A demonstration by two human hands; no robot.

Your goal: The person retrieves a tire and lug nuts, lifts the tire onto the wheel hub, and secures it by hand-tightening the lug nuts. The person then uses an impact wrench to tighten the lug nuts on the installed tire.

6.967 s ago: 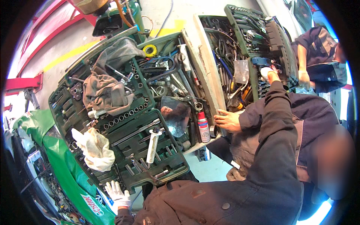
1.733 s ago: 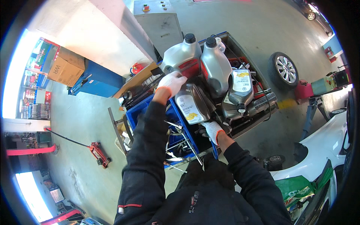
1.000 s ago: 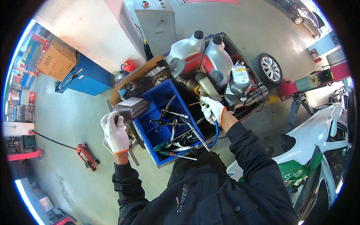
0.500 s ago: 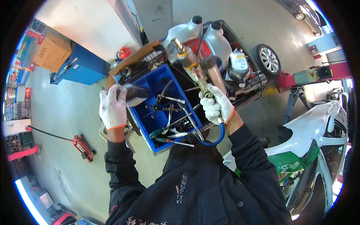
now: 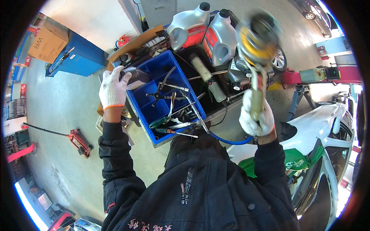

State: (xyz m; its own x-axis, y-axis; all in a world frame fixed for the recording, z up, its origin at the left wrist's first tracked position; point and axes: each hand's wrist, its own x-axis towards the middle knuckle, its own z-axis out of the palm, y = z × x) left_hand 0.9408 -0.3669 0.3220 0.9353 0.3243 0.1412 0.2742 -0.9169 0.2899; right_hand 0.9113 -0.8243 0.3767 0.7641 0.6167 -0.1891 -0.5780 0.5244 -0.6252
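Workshop floor [image 5: 69, 106] below | right hand [image 5: 256, 117] clenched round blurred yellow-banded tool [image 5: 259, 52] | left hand [image 5: 113, 89] back-upward, grasping dark bottle [image 5: 137, 79]

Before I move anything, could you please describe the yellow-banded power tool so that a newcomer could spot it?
Find the blue, compartmented plastic bin, then look right to the white-gloved right hand. It grips the khaki-handled power tool, motion-blurred here. Its bright yellow band sets it apart from the two silver plastic jugs to its left.
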